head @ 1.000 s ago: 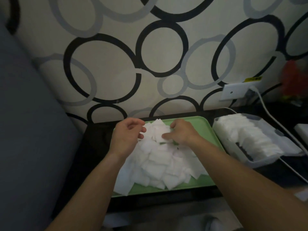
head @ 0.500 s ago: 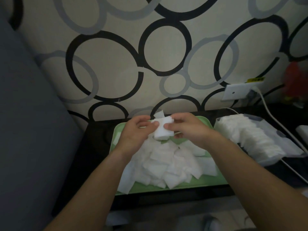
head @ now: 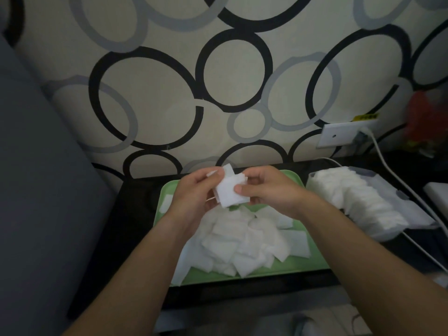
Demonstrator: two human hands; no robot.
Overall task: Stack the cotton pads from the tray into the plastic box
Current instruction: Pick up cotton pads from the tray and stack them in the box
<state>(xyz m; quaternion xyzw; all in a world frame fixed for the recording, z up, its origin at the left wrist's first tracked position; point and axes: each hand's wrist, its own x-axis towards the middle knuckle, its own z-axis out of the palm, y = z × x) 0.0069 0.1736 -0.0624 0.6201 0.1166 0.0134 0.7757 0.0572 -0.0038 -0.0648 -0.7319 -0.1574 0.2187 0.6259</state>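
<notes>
A loose heap of white square cotton pads (head: 240,243) lies on a green tray (head: 312,265) in front of me. Above the tray's far half, my left hand (head: 196,192) and my right hand (head: 269,187) together pinch a small stack of cotton pads (head: 230,190), thumbs on the near face. One pad sticks up crooked at the top of the stack. To the right stands the clear plastic box (head: 417,214), holding a long row of pads (head: 358,200) packed on edge.
The tray and box sit on a dark table (head: 135,214) against a wall with ring-patterned paper. A white socket plate (head: 339,134) with a white cable (head: 397,175) runs past the box. A grey cushion (head: 36,190) fills the left side. A red object (head: 424,117) stands far right.
Both hands left the heap with a small stack of pads, lifted it above the tray and now hold it a little higher, squaring it between the fingers.
</notes>
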